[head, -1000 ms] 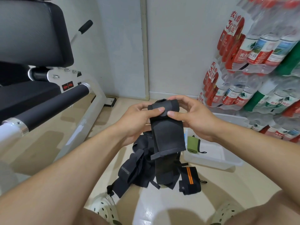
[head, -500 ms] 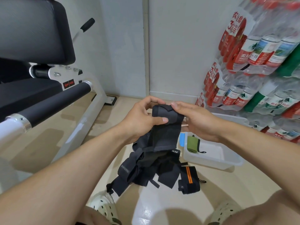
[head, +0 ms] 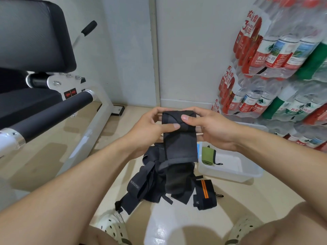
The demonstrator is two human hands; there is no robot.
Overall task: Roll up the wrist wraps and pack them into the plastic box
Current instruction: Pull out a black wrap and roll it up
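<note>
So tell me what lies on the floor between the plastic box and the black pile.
Head view: mostly bare floor, though the rolled black wrap with orange stripes lies in that gap, beside the black pile and just short of the plastic box.

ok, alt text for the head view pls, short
Both hands, left hand and right hand, hold a dark wrist wrap by its rolled top, tail hanging over a pile of wraps on the floor. A clear plastic box to the right holds a green rolled wrap.

A held wrap (head: 179, 138) hides part of the black pile (head: 152, 181), the box (head: 247, 175) near corner and a blue item (head: 199, 147); bottles (head: 283, 55) run off-frame.
</note>
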